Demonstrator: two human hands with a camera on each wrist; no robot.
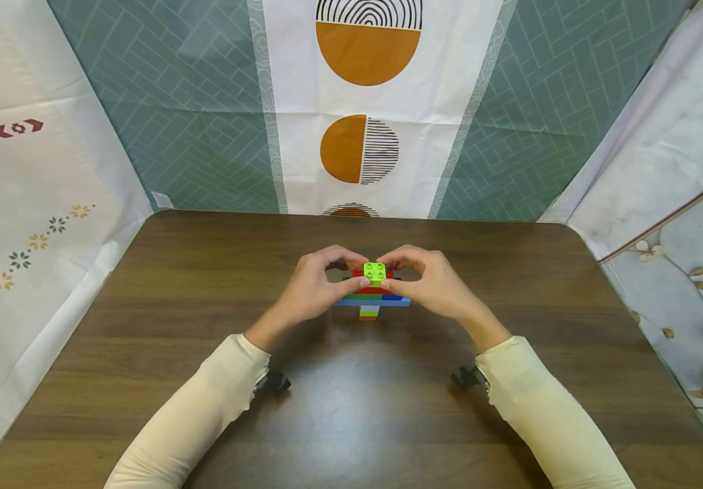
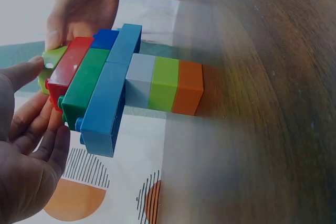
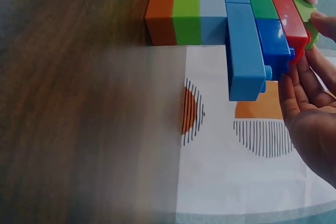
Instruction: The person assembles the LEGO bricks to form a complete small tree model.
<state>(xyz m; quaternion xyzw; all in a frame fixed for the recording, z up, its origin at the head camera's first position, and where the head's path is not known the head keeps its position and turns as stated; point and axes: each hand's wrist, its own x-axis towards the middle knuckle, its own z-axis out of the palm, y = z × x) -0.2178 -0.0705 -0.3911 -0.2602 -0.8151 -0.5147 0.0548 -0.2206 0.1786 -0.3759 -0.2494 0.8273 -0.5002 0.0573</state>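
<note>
A tower of toy building blocks stands upright on the table. Its stem is an orange block (image 2: 189, 87), a lower lime block (image 2: 164, 83) and a pale blue-grey block (image 2: 139, 82). Across that lie light blue blocks (image 3: 244, 51), then a green block (image 2: 86, 85) beside a dark blue block (image 3: 274, 43), then a red block (image 2: 71, 67). A small lime block (image 1: 374, 272) sits on top, slightly tilted in the wrist views. My left hand (image 1: 311, 284) pinches its left side, thumb in front. From the right, my right hand (image 1: 433, 282) pinches it likewise; fingers behind are partly hidden.
The brown wooden table (image 1: 351, 421) reaches back to a patterned cloth (image 1: 204, 122) hanging behind it. White printed cloths (image 1: 33, 258) hang at both sides. A black wrist device (image 1: 273, 384) juts out below the left sleeve, and another black device (image 1: 466, 377) below the right.
</note>
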